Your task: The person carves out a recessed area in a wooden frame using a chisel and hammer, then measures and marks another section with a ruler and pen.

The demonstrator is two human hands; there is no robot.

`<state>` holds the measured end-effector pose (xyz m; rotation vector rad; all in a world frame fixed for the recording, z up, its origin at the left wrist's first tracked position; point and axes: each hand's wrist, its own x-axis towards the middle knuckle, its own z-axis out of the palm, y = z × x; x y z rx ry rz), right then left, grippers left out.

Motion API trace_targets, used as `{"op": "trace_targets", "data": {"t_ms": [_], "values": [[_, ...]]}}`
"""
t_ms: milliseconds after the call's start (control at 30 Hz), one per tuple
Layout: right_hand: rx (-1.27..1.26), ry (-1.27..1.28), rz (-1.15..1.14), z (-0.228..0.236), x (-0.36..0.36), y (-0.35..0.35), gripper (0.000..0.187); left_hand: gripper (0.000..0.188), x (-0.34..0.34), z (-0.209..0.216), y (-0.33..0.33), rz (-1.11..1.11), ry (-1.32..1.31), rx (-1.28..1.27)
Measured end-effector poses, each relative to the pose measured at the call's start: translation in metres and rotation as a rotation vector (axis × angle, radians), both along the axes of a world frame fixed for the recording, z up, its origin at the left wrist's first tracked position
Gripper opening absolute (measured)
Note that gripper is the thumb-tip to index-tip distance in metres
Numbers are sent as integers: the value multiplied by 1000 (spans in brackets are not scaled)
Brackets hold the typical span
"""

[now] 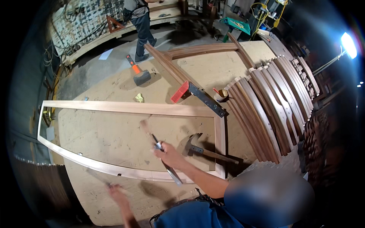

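Observation:
In my right hand (167, 154) is a long chisel-like tool (173, 173), with a flat pale metal end toward me and a blurred brownish end pointing away. It is held above the pale wooden frame (163, 109), near its close rail. Smeared by motion, my left hand (118, 194) is on the near side of that rail; a thin blurred streak extends from its fingers, and I cannot make out what it is. A dark notch shows in the rail beyond this hand. Inside the frame's right end lies a claw hammer (190, 146), its wooden handle crossing the end piece.
Beyond the frame are a mallet (142, 77) with an orange and black handle, a red brush (180, 92), a dark metal bar (207, 99) and a small cup (220, 95). Curved brown wood pieces (266, 106) are stacked at right. Another person (141, 28) stands at the back.

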<state>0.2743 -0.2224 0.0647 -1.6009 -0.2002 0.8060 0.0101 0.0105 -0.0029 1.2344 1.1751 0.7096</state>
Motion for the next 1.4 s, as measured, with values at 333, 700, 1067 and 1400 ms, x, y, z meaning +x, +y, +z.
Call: {"op": "trace_targets", "data": {"t_ms": [333,700,1067,1400], "values": [[-239,-189,-190,3,58,-55,27,37,200,79,-161,-1291,252,294],[-808,-1039,184,-40,241,-63,18,68,90,5,-43,-1404,767,985],[-791,-1076,188,-42,197,-85,24,80,79,25,22,-1463,803,1179],[-1060,-756,401,-51,14,-166,66,83,78,11,72,-1493,812,1237]]}}
